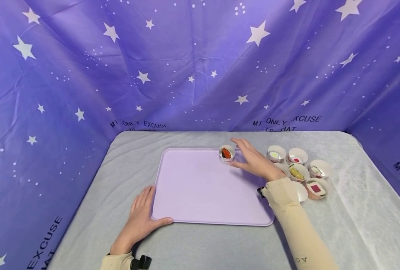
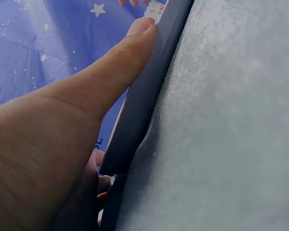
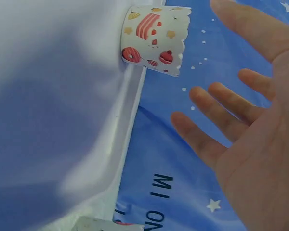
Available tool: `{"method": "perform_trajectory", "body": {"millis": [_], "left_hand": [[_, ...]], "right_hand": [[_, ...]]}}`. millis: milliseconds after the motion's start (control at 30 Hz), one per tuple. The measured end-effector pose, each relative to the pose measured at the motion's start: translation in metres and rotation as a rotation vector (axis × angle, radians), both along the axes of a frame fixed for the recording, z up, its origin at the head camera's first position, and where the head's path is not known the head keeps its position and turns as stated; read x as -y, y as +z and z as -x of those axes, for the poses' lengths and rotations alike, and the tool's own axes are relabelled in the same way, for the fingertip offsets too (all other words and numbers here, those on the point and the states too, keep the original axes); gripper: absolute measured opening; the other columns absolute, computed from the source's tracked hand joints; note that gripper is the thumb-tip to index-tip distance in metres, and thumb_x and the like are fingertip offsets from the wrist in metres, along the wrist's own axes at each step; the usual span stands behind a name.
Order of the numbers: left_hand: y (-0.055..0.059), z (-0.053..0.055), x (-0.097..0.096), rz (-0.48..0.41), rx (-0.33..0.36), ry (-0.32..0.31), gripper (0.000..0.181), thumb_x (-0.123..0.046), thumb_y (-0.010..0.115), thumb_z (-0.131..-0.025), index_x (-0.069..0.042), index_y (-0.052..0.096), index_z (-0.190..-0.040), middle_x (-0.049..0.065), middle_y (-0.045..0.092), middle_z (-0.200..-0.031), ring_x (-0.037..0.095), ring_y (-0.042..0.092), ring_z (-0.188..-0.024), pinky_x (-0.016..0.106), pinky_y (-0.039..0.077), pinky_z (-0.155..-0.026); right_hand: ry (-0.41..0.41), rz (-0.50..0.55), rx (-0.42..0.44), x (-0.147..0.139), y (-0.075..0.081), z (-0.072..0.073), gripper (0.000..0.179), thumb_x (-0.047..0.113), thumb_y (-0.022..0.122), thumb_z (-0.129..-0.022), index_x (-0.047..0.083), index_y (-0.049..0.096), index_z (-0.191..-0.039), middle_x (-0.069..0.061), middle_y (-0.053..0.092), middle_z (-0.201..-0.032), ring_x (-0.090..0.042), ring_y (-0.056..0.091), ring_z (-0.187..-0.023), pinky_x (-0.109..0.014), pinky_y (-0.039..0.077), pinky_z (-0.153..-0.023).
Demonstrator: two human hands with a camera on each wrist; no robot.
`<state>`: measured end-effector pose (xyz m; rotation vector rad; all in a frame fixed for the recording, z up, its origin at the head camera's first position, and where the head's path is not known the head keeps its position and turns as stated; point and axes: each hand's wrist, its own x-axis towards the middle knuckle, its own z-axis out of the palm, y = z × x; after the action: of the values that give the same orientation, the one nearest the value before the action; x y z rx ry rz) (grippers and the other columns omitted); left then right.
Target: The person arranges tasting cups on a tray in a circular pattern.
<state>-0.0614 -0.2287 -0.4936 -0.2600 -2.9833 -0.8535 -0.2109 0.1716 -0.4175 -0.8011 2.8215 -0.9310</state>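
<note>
A lilac tray (image 1: 200, 187) lies on the grey cloth. On its back rim area, right of the middle, stands a white paper baking cup (image 3: 154, 38) printed with cakes and doughnuts. Inside that cup is a red-orange and dark piece (image 1: 226, 153). Just right of the cup, my right hand (image 1: 254, 159) is spread with fingers and thumb apart, and the right wrist view shows a gap between hand and cup. My left hand (image 1: 140, 215) rests at the tray's front left corner, its thumb along the front rim and straight fingers beside the left edge.
Several more baking cups cluster right of the tray, some partly hidden by my right wrist. One has a yellow piece (image 1: 296, 172), another a white piece with a red square (image 1: 316, 188). A purple star-printed curtain (image 1: 193, 67) hangs behind and beside the table.
</note>
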Motion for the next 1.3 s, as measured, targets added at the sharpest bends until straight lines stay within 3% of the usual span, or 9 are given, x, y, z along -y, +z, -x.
{"method": "perform_trajectory", "body": {"millis": [167,333,600,833,1300], "left_hand": [[0.000,-0.001,-0.001,-0.008,-0.034,-0.005,0.123,-0.065,0.080,-0.067,0.000,0.024,-0.155,0.025,0.027,-0.158,0.042,0.022,-0.146,0.061,0.012,-0.116],[0.001,-0.001,-0.001,-0.003,-0.002,-0.004,0.123,-0.066,0.079,-0.068,0.000,0.023,-0.156,0.025,0.025,-0.160,0.041,0.020,-0.147,0.061,0.010,-0.117],[0.001,0.000,0.000,0.001,-0.003,-0.001,0.123,-0.066,0.079,-0.068,0.000,0.023,-0.156,0.024,0.026,-0.159,0.041,0.020,-0.148,0.061,0.010,-0.118],[0.000,0.000,-0.001,0.006,0.006,-0.005,0.123,-0.067,0.078,-0.068,-0.001,0.023,-0.156,0.023,0.025,-0.160,0.040,0.020,-0.148,0.060,0.010,-0.118],[0.003,0.000,-0.001,-0.002,0.005,-0.005,0.123,-0.064,0.080,-0.068,0.001,0.023,-0.156,0.025,0.025,-0.159,0.041,0.020,-0.148,0.061,0.010,-0.118]], "right_hand": [[-0.002,-0.025,-0.016,-0.004,0.006,-0.006,0.089,0.035,0.071,-0.091,0.015,0.016,-0.159,-0.017,0.025,-0.160,-0.038,0.032,-0.144,-0.062,0.035,-0.110],[-0.007,-0.082,-0.011,-0.011,0.017,-0.014,0.093,0.036,0.070,-0.092,0.013,0.011,-0.160,-0.020,0.020,-0.162,-0.040,0.022,-0.148,-0.063,0.026,-0.115],[-0.030,-0.133,-0.029,-0.026,0.028,-0.027,0.092,0.038,0.070,-0.092,0.009,0.015,-0.159,-0.022,0.024,-0.160,-0.041,0.025,-0.147,-0.062,0.029,-0.115],[-0.050,-0.135,-0.023,-0.041,0.029,-0.038,0.094,0.041,0.069,-0.092,0.008,0.012,-0.160,-0.025,0.020,-0.161,-0.044,0.021,-0.147,-0.063,0.022,-0.117],[-0.087,-0.112,-0.051,-0.072,0.037,-0.056,0.092,0.038,0.071,-0.092,0.006,0.015,-0.158,-0.027,0.028,-0.156,-0.046,0.028,-0.142,-0.067,0.030,-0.110]]}}
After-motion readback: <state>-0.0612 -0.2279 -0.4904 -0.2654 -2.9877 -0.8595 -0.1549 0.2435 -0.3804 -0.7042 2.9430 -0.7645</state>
